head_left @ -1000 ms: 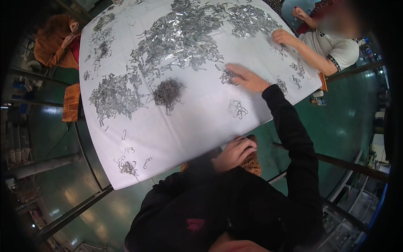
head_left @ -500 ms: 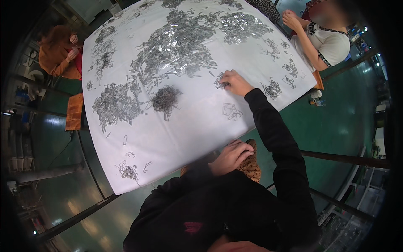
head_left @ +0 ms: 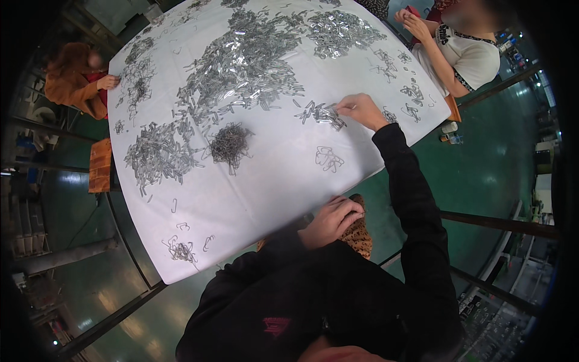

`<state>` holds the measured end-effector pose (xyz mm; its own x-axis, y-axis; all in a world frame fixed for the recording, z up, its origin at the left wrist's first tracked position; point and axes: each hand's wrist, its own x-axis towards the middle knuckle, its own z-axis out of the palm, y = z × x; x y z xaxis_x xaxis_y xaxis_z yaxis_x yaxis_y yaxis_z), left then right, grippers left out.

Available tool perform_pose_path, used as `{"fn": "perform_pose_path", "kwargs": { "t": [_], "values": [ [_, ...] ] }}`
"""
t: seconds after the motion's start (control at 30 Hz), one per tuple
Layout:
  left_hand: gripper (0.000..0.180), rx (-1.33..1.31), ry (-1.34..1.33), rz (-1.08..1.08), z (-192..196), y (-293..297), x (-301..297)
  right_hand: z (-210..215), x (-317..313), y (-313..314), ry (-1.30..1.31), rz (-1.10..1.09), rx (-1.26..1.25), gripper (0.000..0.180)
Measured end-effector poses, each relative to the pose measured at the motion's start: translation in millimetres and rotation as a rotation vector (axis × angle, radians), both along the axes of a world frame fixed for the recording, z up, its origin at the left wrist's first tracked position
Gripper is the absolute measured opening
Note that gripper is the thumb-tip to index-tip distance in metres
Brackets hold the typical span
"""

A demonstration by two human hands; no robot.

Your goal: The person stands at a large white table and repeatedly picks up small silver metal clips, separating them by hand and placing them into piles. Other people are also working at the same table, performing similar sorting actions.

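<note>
My right hand (head_left: 360, 111) is over the table, its thumb and fingers pinched together at the right edge of a small pile of flat metal clips (head_left: 324, 114). Whether a clip is between the fingertips is too small to tell. Close to my body, just off the table's near edge, my left hand (head_left: 333, 222) is curled with thumb and fingers pressed together; anything inside it is hidden. Between the two hands lies a loose cluster of bent wire hooks (head_left: 329, 158).
A large heap of metal clips (head_left: 241, 66) covers the middle of the white table (head_left: 271, 175). A dark tangle of wire hooks (head_left: 229, 145) and another clip pile (head_left: 158, 154) lie left. One person (head_left: 464, 57) sits at right, another (head_left: 75, 84) at left.
My right hand has moved right across the small pile, uncovering more of its clips. The left hand stays by my body. The person at left has lowered a hand to the table edge.
</note>
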<state>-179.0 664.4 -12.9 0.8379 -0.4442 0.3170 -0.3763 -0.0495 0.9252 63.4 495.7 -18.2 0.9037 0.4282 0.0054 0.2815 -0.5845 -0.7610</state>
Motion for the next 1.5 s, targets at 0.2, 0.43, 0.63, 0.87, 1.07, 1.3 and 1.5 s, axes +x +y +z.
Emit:
{"fn": "perform_pose_path", "kwargs": {
  "t": [0.2, 0.43, 0.63, 0.87, 1.07, 1.3, 1.5],
  "values": [
    [0.011, 0.014, 0.009, 0.009, 3.9, 0.1, -0.1, 4.1, -27.8, -19.8, 0.072, -0.173, -0.029, 0.017],
    [0.011, 0.028, -0.029, 0.024, 3.5, -4.1, 1.5, 2.9, -123.8, -42.9, 0.371, -0.378, 0.639, 0.022],
    [0.011, 0.054, -0.017, 0.033, 2.8, -16.6, 9.1, 20.2, -211.5, -42.6, 0.319, -0.549, 0.792, 0.021],
    [0.012, 0.118, -0.041, -0.007, 12.3, -38.4, 20.0, 48.7, -255.3, -36.6, 0.101, -0.623, 0.794, 0.023],
    [0.013, 0.113, 0.012, 0.01, 15.2, -48.2, 23.6, 52.7, -260.5, -38.7, 0.081, -0.737, 0.846, 0.024],
    [0.014, 0.146, 0.011, 0.019, 3.8, -50.0, 27.0, 45.8, -257.4, -33.0, 0.059, -0.839, 0.922, 0.016],
    [0.019, 0.186, -0.096, 0.316, -3.9, -24.6, 91.7, 48.4, -251.4, -31.3, 0.028, -0.826, 0.977, 0.012]
  ]
}}
